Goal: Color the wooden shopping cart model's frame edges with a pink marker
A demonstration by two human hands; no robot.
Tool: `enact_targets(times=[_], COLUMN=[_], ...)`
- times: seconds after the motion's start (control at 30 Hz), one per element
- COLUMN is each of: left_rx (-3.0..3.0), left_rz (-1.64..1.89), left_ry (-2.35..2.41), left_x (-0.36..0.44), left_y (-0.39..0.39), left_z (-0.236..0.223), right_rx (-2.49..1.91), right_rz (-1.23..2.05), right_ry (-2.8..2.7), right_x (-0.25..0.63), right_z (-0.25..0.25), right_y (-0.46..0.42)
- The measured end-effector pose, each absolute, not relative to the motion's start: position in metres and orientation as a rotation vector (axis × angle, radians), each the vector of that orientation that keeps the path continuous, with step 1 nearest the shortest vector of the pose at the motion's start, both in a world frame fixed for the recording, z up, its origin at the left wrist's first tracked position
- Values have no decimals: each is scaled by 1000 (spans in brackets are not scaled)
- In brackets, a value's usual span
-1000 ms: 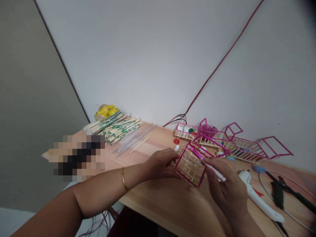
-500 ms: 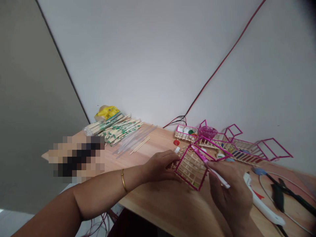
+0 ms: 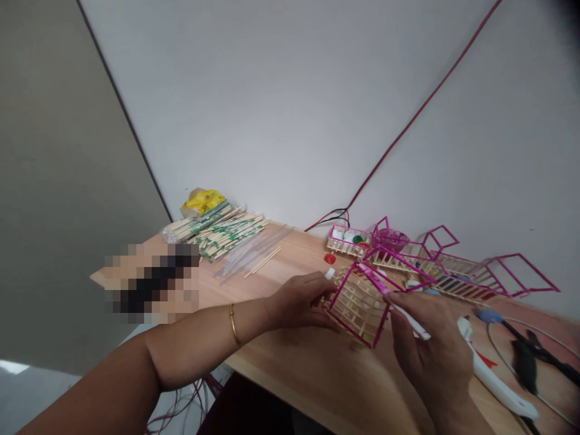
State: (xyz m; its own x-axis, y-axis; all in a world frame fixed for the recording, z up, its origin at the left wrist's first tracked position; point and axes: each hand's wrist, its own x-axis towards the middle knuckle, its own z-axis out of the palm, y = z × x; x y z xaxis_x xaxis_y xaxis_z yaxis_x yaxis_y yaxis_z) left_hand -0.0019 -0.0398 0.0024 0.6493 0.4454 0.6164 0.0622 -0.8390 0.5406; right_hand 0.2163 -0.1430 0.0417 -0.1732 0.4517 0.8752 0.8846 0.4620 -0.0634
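My left hand [image 3: 301,300] grips the left side of a small basket frame [image 3: 357,307] built from thin wooden sticks, its rim and edges coloured pink. The frame is tilted above the table with its slatted side towards me. My right hand [image 3: 437,347] is closed round a paintbrush [image 3: 414,323] with a white handle and a pink-stained front part. The brush's tip lies at the upper pink corner of the frame. A pink bowl [image 3: 392,240] stands behind, beside a stick tray [image 3: 339,244] holding small paint pots. Some of the fingers on my left hand are hidden by the frame.
Wrapped chopsticks [image 3: 233,232] and a yellow packet [image 3: 203,201] lie at the back left, near two loose sticks [image 3: 263,263]. More pink-edged stick frames [image 3: 521,275] line the wall. A white glue-gun-like tool [image 3: 505,386] and cables lie at the right.
The whole view has shifted slightly, so things appear a little further right. My hands keep the same hold on the frame and the paintbrush, with the brush near the same corner.
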Motion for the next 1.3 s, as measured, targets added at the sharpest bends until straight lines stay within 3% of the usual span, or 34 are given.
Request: enact_targets(times=[0.53, 0.9, 1.13, 1.3], left_rx=[2417, 2245, 2161, 2036], left_rz=[974, 1241, 709, 638], left_ry=[439, 369, 173, 142], left_x=[-4, -11, -10, -7], left_y=[-38, -27, -23, -24], left_z=[1, 7, 3, 3], right_rx=[-1182, -1190, -1188, -1201], right_rz=[-578, -480, -491, -466], right_ry=[-1937, -1995, -2015, -2000], right_x=[211, 213, 209, 207], right_z=[41, 32, 35, 34], right_y=[-139, -139, -141, -142])
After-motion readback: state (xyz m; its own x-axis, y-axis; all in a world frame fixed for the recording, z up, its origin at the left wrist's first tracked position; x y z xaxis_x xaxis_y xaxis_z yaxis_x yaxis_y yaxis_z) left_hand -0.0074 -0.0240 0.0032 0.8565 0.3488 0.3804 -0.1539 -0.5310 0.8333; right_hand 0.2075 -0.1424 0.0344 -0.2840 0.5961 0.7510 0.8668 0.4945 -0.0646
